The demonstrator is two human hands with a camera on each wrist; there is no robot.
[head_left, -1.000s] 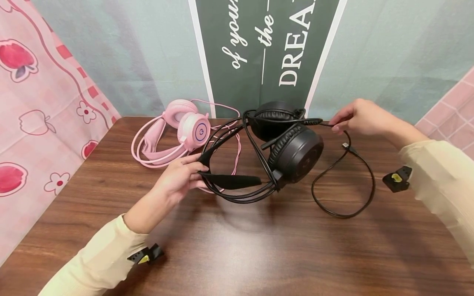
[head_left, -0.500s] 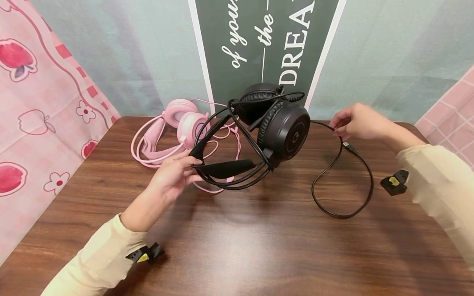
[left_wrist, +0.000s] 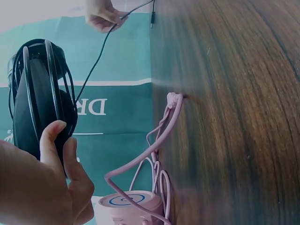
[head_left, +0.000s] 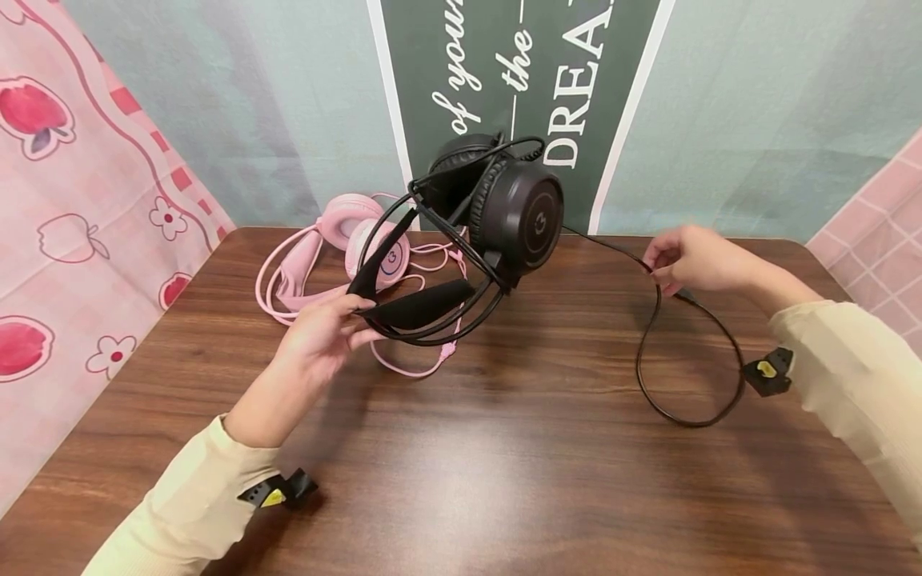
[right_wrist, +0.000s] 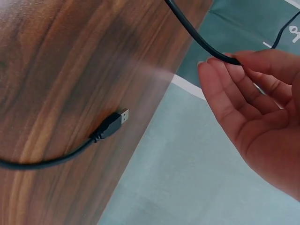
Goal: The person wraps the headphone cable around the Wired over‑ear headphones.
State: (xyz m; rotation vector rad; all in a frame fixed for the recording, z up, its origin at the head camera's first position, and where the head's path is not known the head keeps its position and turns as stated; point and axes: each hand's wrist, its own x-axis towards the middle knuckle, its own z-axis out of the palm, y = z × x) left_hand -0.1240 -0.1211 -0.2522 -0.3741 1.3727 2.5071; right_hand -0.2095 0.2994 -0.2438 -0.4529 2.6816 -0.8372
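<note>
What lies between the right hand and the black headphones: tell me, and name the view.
Only a stretch of the black cable, running from the right hand to the black headphones; the head and left wrist views both show it.

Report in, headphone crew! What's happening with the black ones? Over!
Left hand gripping black headphones by headband, off table. Right hand pinching their cable. Pink headphones on table, beyond left hand, might get bumped.

Free room spans the near tabletop (head_left: 490, 496); pink headphones (head_left: 356, 240) and a black cable (right_wrist: 201, 42) obstruct beyond.
</note>
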